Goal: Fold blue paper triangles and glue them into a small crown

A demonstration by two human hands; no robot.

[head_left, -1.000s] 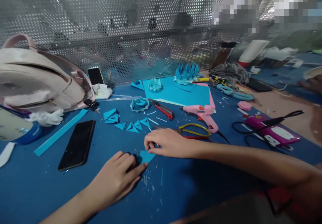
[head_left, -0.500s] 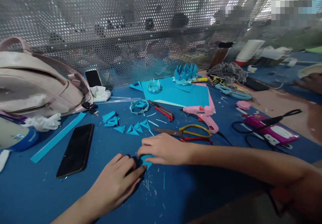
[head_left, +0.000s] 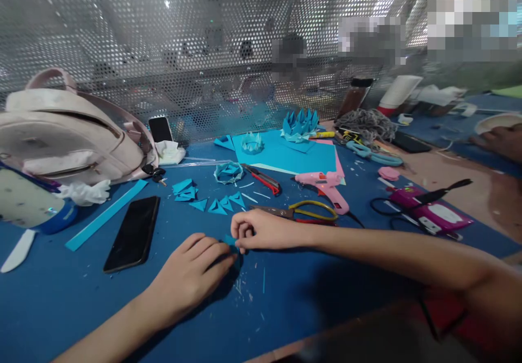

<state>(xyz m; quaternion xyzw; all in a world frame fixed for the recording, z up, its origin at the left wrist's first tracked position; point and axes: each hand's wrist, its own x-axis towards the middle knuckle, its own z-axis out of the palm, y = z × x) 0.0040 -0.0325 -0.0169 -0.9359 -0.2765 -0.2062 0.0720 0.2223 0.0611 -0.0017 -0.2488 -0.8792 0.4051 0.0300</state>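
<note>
Between my two hands a small folded piece of blue paper [head_left: 230, 240] shows, mostly covered by fingers. My left hand [head_left: 199, 268] lies low over the blue table, its fingertips closed on the paper's near side. From the right, my right hand [head_left: 261, 229] meets it with curled fingers pinching the paper's edge. Just beyond lie several folded blue paper triangles [head_left: 221, 206], some in a row and some in a pile [head_left: 185, 190]. Scissors [head_left: 312, 210] with yellow and red handles rest behind my right wrist.
A black phone [head_left: 132, 235] and a blue paper strip [head_left: 106, 215] lie left. Behind are a red cutter [head_left: 263, 179], a pink glue gun [head_left: 326, 185], blue sheets [head_left: 273, 156] and a pointed paper ring [head_left: 300, 126]. A bag [head_left: 69, 134] stands left; another person's hand [head_left: 499, 144] is far right.
My right fingers have curled from lying flat over the paper into a pinch at its edge. My left hand stays on the paper. The camera view has shifted slightly.
</note>
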